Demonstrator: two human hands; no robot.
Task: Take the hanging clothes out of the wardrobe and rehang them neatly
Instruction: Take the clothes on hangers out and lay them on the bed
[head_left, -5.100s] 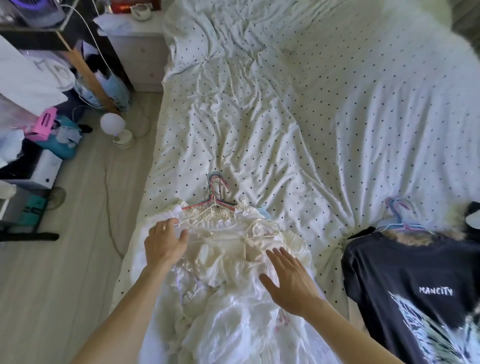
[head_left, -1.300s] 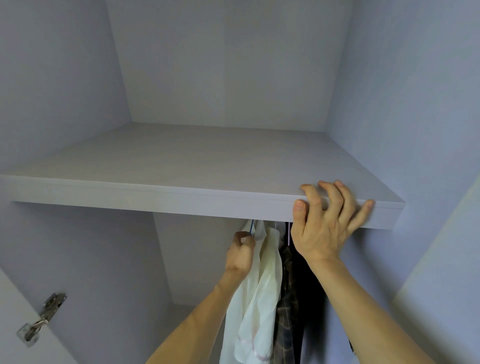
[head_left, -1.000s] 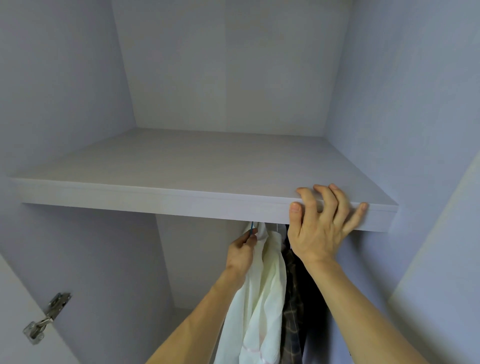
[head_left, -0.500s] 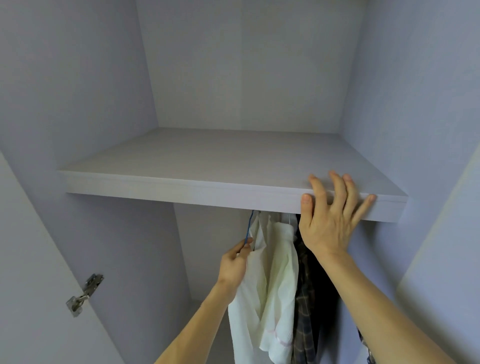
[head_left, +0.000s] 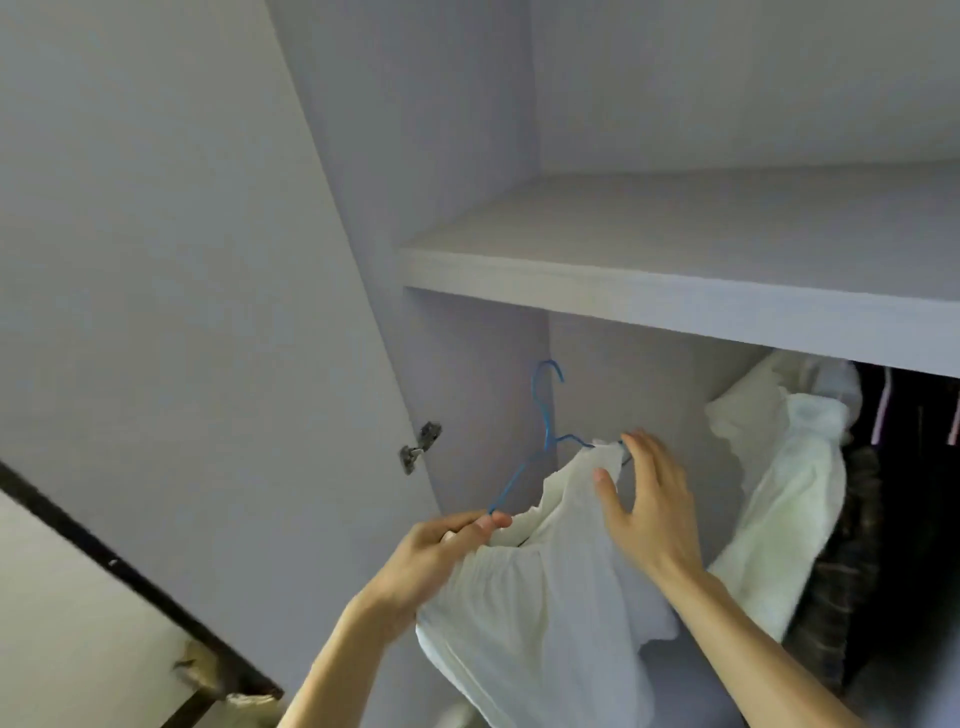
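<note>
**Now one white top is out and held up by the wardrobe**

Up close I can see the big wardrobe (head_left: 675, 78) with its door (head_left: 182, 260) swung wide, so the person can reach right in. A long shelf (head_left: 675, 306) runs across the top and hides the rail under it. Below the shelf, off to the right, more things hang: some pale clothes (head_left: 779, 478) and some dark clothes (head_left: 852, 545) next to them. I think those have to come out too, so the job looks only partly done.

The white top (head_left: 545, 597) sits on a thin blue hanger (head_left: 545, 415). Both are in the person's hands, to the left of the hanging clothes and apart from them. The hanger is tipped, low on the left and higher on the right. Its hook (head_left: 550, 366) pokes up into the air and is not on anything.

The left hand (head_left: 441, 556) is closed in a pinch on the low end of the hanger, with a bit of cloth bunched by it. I think that keeps the top from sliding off. The right hand (head_left: 649, 504) is open and holds nothing. Its fingers are nearly straight, and its fingertips (head_left: 631, 441) touch the cloth at the high end, maybe to steady it. The top droops down between the two hands and below them.

A small metal hinge (head_left: 421, 447) sits where the door joins the wardrobe, just left of the hanger.
</note>
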